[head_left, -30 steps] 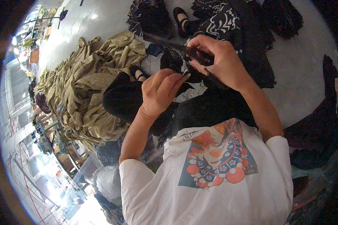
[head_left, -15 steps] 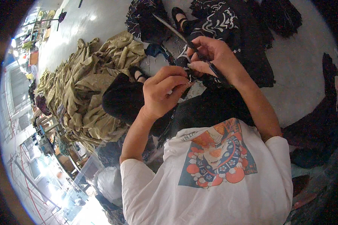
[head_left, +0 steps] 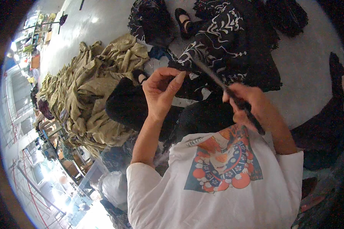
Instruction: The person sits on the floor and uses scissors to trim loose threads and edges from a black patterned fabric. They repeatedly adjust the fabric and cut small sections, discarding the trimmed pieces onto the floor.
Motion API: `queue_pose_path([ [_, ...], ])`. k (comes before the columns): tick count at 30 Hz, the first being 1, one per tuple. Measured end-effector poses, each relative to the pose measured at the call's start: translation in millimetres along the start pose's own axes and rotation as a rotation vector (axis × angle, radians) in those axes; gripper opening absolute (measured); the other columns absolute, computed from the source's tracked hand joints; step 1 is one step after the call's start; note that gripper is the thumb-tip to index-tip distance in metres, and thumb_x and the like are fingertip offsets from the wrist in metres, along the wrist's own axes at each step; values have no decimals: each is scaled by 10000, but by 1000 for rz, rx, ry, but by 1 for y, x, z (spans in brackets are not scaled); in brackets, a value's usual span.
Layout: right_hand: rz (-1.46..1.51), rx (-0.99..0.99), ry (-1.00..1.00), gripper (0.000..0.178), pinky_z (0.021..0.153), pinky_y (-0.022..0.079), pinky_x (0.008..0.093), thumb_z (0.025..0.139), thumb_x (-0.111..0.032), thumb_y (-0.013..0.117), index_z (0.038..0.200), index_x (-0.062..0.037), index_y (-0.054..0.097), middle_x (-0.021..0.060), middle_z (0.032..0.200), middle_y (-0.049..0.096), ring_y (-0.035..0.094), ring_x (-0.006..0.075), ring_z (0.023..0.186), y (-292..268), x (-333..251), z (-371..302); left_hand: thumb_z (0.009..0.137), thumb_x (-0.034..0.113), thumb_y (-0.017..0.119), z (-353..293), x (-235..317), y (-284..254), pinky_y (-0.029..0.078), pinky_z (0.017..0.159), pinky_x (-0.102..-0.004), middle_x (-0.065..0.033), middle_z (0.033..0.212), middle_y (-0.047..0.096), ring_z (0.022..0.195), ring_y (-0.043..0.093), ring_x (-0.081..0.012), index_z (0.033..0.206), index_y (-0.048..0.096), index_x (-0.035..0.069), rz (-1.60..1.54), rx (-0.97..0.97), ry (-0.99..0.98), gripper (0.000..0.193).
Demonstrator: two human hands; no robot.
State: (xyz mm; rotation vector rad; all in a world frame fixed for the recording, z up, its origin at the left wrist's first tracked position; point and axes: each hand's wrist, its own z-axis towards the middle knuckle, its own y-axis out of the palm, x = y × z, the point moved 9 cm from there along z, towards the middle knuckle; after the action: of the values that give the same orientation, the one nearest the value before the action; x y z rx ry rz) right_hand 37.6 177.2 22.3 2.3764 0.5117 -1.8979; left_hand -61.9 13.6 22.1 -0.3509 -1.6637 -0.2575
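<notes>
My right hand is wrapped around the black handle of a long thin tool with a straight grey shaft, blurred by motion. Its shaft slants up and left over a black cloth with white embroidery. Left of the tool, my left hand has its thumb and fingers pinched together near that cloth. Whatever may be between those fingertips is too small to make out. The two hands are apart, above my black-trousered legs.
A large heap of olive-tan cloth lies on the left. Dark cloth bundles lie on the grey floor at the far side. White plastic sits at lower left. My feet in black shoes rest among the cloths.
My right hand has drawn back toward my body and to the right with the tool, away from my left hand. My left hand stays pinched, turned slightly and nearly in place.
</notes>
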Motion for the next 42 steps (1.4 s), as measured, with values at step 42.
queue_pose_path([
  [42, -460, 71, -197, 369, 543, 452, 361, 728, -301, 684, 867, 0, 524, 166, 692, 576, 588, 339, 629, 0, -15, 34, 683, -65, 674, -8, 14, 12, 444, 821, -287, -192, 1104, 569, 978, 578, -219, 836, 622, 24, 473, 49, 418, 185],
])
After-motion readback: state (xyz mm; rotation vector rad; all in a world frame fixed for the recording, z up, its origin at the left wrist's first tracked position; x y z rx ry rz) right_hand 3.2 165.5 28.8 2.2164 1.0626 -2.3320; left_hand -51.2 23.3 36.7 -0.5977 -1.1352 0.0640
